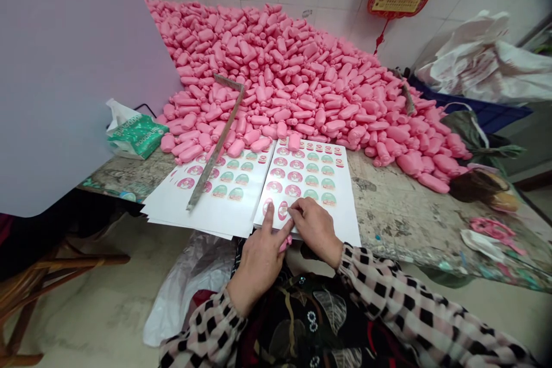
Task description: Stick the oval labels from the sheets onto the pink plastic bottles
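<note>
A sheet of stickers lies on a stack of paper at the table's front edge, with rows of pink and green labels. My left hand rests at its lower edge, index finger stretched onto the paper. A small pink plastic piece, mostly hidden, is held beneath that hand's fingers. My right hand is closed in a pinch at the edge of an oval pink sticker in the bottom row. A second stack of sticker sheets lies to the left, under an L-shaped metal bar.
A big heap of pink bottle-shaped pieces covers the table's back up to the wall. At left are a green tissue pack and a pale panel. A blue crate with white bags stands at right.
</note>
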A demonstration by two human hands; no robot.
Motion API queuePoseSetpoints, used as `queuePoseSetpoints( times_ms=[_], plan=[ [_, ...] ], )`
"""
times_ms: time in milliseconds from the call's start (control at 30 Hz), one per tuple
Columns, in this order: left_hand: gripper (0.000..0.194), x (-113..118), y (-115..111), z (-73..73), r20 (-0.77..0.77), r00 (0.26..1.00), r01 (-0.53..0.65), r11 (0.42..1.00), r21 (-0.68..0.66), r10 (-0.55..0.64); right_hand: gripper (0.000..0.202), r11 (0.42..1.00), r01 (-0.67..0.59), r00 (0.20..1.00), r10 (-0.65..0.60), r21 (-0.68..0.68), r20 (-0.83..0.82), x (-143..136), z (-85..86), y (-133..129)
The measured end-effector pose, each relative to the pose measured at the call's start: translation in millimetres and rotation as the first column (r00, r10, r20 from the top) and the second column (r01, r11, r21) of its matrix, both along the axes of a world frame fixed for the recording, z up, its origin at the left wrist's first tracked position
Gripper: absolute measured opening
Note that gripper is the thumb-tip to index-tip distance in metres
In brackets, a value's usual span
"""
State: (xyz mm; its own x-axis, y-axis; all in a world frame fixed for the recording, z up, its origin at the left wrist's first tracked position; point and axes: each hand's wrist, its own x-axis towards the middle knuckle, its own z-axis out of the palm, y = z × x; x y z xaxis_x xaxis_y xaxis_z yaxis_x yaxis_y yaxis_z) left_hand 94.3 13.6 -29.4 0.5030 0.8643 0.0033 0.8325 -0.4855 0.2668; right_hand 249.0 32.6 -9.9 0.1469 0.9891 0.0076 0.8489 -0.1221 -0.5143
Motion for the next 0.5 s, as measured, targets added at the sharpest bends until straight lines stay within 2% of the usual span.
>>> queuePoseSetpoints(
  times_ms=[200, 367, 433, 500],
  plan=[
    [0.060, 0, 0, -1.2, -0.007, 1.000, -0.009, 1.000, 0.006, 0.009, 0.020, 0.998, 0.032, 0.998, -0.030, -0.048, 0.048, -4, 7.3, 9],
    [0.056, 1, 2, -2.1, 0.010, 1.000, 0.012, 1.000, -0.005, -0.012, 0.023, 0.990, -0.089, 0.982, 0.068, 0.112, 0.175, -8, 33.9, 9],
    [0.053, -1, 2, -1.0, 0.050, 0.999, 0.019, 0.999, -0.038, -0.017, 0.024, 0.982, -0.076, 0.990, 0.053, 0.174, 0.132, -2, 41.3, 9],
    [0.052, -7, -1, 3.6, 0.119, 0.993, 0.018, 0.996, -0.090, -0.007, 0.023, 0.983, -0.024, 1.000, 0.026, 0.180, -0.007, 12, 40.0, 10]
  ],
)
